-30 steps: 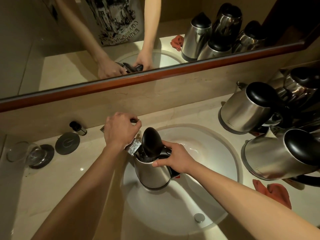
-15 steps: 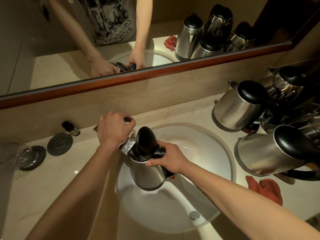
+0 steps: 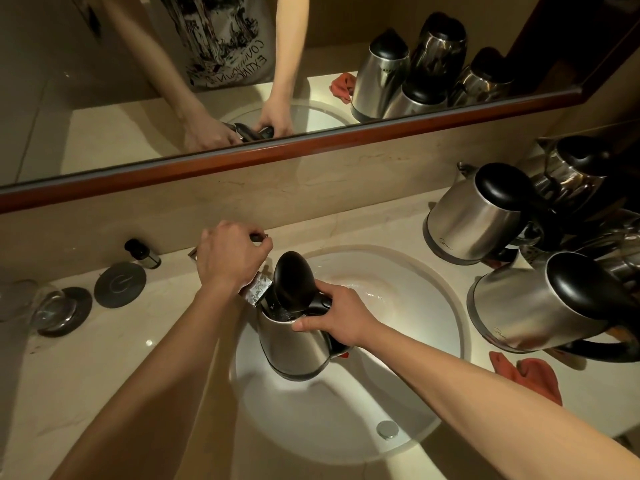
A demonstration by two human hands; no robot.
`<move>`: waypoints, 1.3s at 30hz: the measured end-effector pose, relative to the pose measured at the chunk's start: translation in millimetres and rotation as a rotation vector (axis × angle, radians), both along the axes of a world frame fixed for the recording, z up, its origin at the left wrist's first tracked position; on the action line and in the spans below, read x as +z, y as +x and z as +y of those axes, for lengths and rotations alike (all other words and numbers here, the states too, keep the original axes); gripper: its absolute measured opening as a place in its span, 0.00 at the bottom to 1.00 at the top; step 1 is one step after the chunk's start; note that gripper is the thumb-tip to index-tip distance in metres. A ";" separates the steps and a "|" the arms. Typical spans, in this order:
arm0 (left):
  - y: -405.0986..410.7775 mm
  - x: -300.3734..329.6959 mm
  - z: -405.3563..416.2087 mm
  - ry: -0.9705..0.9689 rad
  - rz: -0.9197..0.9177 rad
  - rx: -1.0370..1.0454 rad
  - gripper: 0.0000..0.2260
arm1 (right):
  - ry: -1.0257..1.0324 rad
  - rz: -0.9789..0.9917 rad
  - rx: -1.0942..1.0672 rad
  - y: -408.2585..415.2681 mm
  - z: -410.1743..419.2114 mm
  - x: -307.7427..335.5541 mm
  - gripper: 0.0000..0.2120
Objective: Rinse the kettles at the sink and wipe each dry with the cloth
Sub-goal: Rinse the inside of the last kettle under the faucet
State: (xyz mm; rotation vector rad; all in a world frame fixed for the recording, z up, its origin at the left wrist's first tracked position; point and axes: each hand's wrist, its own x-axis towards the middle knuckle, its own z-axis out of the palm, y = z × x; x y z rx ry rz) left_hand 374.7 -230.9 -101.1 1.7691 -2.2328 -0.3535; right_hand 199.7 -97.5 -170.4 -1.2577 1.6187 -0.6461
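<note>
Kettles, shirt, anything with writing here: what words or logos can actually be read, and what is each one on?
"Midea", small script logo low on the upper kettle lying on the counter; faint, so my reading is unsure.
The same logo on the nearer kettle, too blurred to confirm.
Mirrored print on the shirt in the mirror, two lines, roughly "COUNTDOWN" and "EXTINCTION"; unsure.
A power symbol, no words, on the round disc.

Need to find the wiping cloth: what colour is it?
Salmon-red cloth, right of sink; head view.

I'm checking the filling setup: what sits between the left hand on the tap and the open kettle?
In the head view, the metal spout runs from under the left hand to the mouth of the kettle; nothing else lies there.
</note>
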 end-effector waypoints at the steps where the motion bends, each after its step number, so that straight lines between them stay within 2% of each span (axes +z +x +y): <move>1: -0.2 0.0 0.2 -0.002 0.003 0.001 0.12 | -0.001 -0.001 0.004 -0.4 -0.5 0.3 0.36; 11: -1.3 3.6 1.5 -0.011 0.007 0.003 0.11 | 0.001 0.007 0.025 -2.8 -2.7 0.5 0.37; 26: -1.4 3.2 1.6 -0.010 0.012 0.006 0.11 | -0.008 0.027 0.028 -5.0 -2.9 0.3 0.34; 35: -1.7 3.4 2.3 -0.008 0.019 0.010 0.11 | -0.003 0.066 -0.009 -3.3 -0.4 -0.6 0.44; 39: -0.1 1.1 0.2 -0.008 0.014 0.016 0.11 | 0.011 0.054 -0.006 -3.6 -1.5 -1.1 0.43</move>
